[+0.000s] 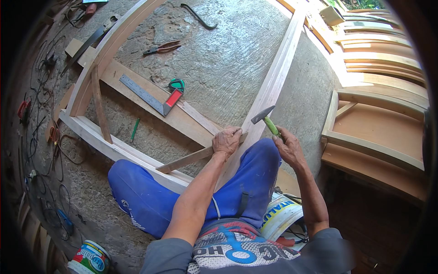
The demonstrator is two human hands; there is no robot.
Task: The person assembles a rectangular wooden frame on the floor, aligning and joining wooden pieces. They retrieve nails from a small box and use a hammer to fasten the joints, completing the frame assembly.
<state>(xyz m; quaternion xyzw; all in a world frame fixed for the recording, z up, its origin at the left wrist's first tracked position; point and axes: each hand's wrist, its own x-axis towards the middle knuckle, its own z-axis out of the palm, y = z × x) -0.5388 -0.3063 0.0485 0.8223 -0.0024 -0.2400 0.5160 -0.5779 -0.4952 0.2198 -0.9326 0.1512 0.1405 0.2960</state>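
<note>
My right hand grips a hammer by its green handle, the dark metal head raised over the right-hand beam of a large wooden frame. Closed on the upper end of a thin wooden strip is my left hand. The strip lies slantwise across the frame's near corner, from the near beam to the right-hand beam. Whether the left fingertips also pinch a nail is hidden. A similar strip braces the left corner.
Within the frame, a plank carries a try square and tape measure. Pliers, a pry bar and a green pencil lie on concrete. Cables tangle at left; buckets and wooden frames stand nearby.
</note>
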